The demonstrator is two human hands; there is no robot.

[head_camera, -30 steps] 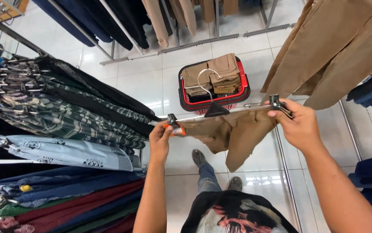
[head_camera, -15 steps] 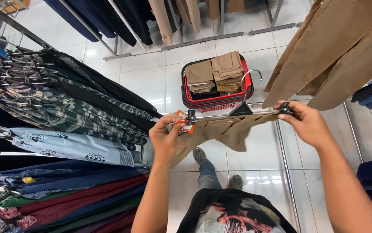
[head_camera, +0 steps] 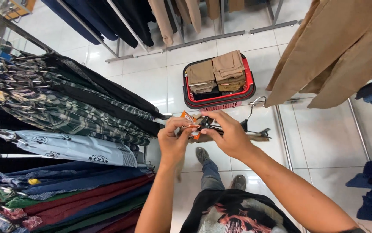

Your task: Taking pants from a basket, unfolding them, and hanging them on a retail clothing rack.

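Note:
My left hand [head_camera: 174, 140] and my right hand [head_camera: 229, 134] meet in front of me at the left end of a black clip hanger [head_camera: 242, 127]. The left fingers pinch a small orange tag [head_camera: 189, 121] at the hanger's clip. The right hand grips the hanger bar close to that clip. Tan trousers [head_camera: 255, 136] hang from the hanger, mostly hidden behind my hands. The metal hook [head_camera: 255, 105] of the hanger points up to the right.
A red shopping basket [head_camera: 249, 88] with stacks of folded tan trousers stands on the white tile floor ahead. Racks of plaid, blue and dark red garments [head_camera: 65, 129] fill the left. Tan trousers [head_camera: 341, 51] hang at the upper right; dark clothes hang on a far rail [head_camera: 121, 21].
My right hand slid from the hanger's right end to its left end, beside my left hand. The trousers dropped behind my hands. The view tilted slightly.

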